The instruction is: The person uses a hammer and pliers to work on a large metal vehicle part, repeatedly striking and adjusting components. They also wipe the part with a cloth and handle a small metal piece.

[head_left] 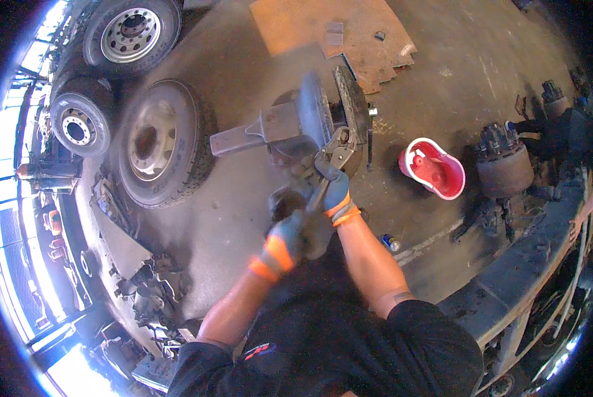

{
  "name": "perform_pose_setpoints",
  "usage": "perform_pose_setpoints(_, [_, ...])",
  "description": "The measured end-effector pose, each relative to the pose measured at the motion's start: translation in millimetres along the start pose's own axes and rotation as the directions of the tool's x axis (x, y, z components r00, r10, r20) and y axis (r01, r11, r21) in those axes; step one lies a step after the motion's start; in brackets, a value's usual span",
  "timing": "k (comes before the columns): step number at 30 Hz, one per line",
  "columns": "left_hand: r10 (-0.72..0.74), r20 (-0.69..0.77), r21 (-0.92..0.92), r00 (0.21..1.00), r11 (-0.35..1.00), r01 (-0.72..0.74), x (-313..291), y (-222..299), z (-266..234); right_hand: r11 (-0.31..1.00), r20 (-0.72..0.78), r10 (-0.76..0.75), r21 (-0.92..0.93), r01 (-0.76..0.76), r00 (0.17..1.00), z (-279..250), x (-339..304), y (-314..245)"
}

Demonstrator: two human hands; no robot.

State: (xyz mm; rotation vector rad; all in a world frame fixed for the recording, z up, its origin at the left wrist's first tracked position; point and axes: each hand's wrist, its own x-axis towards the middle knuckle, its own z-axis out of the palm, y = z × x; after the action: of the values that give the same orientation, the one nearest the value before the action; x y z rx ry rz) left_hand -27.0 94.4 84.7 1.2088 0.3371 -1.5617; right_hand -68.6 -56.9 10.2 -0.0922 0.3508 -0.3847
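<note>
The right hand (337, 188), in a grey glove with orange cuff, is closed around a metal tool (341, 147) which has round pivots. The left hand (285, 241), gloved in the same way, is lower and a little to the left, near the handle side of the tool. It is blurred, and I cannot tell if its fingers are clenched on something or free.

The tool is at the right side of the grey vise (286, 126), by its jaws; if the two are touching, I cannot tell. The jaws stand apart, and the left one is blurred. A square bar of the vise points to the left.

On the floor (233, 231), left of the vise, a big wheel (200, 152) stands tilted, and behind it are a small wheel (96, 122) and another wheel (92, 46) with a silver rim. A brown sheet (290, 26) with ragged edge lies beyond the vise.

To the right there is a tub (442, 182), red inside and with white rim, near a rusty hub (505, 175) with studs on top. A blue can (391, 242) is just beside the right forearm.
</note>
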Motion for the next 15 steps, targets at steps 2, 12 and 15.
perform_pose_setpoints(2, [0.335,-0.175,0.311,0.926,0.911,-0.271,1.1,-9.5,14.4,1.0,-0.013,-0.015,0.007,0.016,1.0,2.1,1.0,2.2])
perform_pose_setpoints(12, [0.915,0.183,0.981,0.359,-0.148,-0.123,-6.9,-10.6,22.3,0.987,-0.011,-0.014,0.161,0.015,1.0,11.1,2.9,7.5])
perform_pose_setpoints(15, [0.834,0.366,0.924,0.413,-0.377,-0.059,-3.2,37.7,27.6,0.979,-0.018,-0.016,0.202,0.02,1.0,11.6,5.9,10.8])
